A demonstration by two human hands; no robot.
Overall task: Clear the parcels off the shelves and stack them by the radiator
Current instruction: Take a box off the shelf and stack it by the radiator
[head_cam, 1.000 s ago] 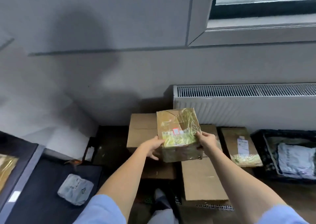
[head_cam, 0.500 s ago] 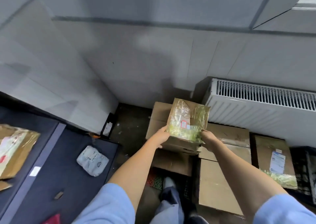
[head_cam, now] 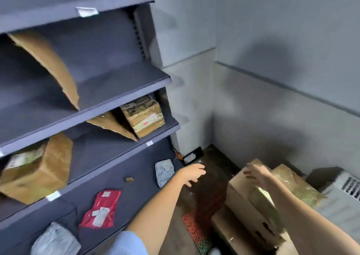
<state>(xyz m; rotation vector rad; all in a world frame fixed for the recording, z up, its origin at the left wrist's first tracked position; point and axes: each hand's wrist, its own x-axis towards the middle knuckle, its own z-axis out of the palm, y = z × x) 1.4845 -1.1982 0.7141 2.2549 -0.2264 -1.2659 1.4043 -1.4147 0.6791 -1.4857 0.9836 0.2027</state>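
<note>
With both hands empty, the left hand (head_cam: 191,172) spreading toward the shelves (head_cam: 124,91) and the right hand (head_cam: 255,174) hovering open over the stack (head_cam: 245,202) by the radiator (head_cam: 348,184), several parcels (head_cam: 143,115) are waiting on shelves.

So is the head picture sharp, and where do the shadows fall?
Head view: motion blur softens the shelves, both hands, left hand and right hand, and the parcel labels; wide-angle distortion bends the shelf edges; a large soft shadow lies on the grey wall.
</note>
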